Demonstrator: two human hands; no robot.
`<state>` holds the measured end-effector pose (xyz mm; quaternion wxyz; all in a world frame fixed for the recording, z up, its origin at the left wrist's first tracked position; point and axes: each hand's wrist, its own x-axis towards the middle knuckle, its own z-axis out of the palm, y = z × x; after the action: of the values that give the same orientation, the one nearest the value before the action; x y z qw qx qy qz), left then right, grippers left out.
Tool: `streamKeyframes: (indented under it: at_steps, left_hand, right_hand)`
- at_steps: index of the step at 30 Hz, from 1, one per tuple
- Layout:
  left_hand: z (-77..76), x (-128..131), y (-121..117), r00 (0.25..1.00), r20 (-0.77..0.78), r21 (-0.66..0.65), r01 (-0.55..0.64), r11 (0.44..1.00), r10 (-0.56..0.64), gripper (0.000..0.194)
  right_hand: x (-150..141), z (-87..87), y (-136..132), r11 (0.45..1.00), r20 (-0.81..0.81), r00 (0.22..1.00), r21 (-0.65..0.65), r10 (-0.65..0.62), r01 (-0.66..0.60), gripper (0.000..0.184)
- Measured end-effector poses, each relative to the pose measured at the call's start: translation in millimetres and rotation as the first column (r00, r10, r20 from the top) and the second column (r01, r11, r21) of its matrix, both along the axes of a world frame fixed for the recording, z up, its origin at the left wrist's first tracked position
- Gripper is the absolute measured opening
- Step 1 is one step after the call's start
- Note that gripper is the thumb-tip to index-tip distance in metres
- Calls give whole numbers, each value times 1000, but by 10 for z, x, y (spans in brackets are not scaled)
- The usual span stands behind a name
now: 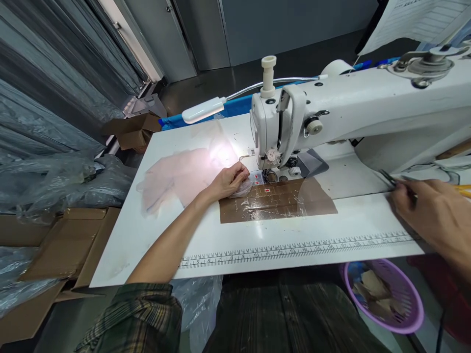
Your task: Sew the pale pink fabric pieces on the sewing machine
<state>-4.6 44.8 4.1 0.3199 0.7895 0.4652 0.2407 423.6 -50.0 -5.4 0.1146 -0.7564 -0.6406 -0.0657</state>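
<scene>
My left hand (230, 181) is closed with thumb and fingers pinched together, just left of the presser foot (270, 175) of a white sewing machine (349, 98). It grips the edge of a sheer, pale fabric piece (243, 188); the exact pinch is partly hidden by the fingers. Pale pink sheer fabric (172, 176) lies spread on the tabletop behind it. Under the left fingertips runs a brown taped strip (275, 201). At the far right, my right hand (429, 208) is closed around a small dark two-pronged tool (388, 178), either tweezers or thread snips.
The white table (147, 255) has a printed ruler (279, 252) along its front edge. A lamp (204, 110) shines left of the machine head. Below are a purple basket (415, 314) holding scraps and, at left, cardboard boxes (66, 240) with plastic wrapping (73, 181).
</scene>
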Motion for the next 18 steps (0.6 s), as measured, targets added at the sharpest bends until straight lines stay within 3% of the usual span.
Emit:
streamKeyframes:
  at_steps: [2,4,6,9,10,12,15,18]
  left_hand:
    - [-8,-8,6,999,45,-34,-3,999,5,25]
    - [-13,-10,21,996,94,-74,-3,997,10,27]
    - [-10,-6,38,990,140,-118,-1,993,18,29]
    - [-2,3,53,981,189,-170,-1,985,33,30]
    - [-1,6,52,980,195,-177,-3,984,38,30]
    - [0,12,44,979,201,-178,-5,984,42,31]
    - [1,21,22,981,192,-150,-6,989,35,31]
    - [-4,28,18,988,153,-114,-10,993,28,30]
  right_hand:
    - [-127,95,-53,989,-206,968,-3,-144,147,57]
    - [-354,179,-119,981,-514,838,-43,-183,188,54]
    - [-678,212,-162,999,-755,654,-36,-49,34,58]
    - [-1258,156,-109,962,-827,527,64,199,-264,55]
    - [-1446,123,-56,941,-817,528,51,233,-335,50]
    - [-1773,63,87,902,-742,610,-16,278,-431,51]
    - [-2096,20,319,879,-623,701,-45,347,-474,50]
    - [-2241,21,479,889,-541,761,-53,357,-455,45]
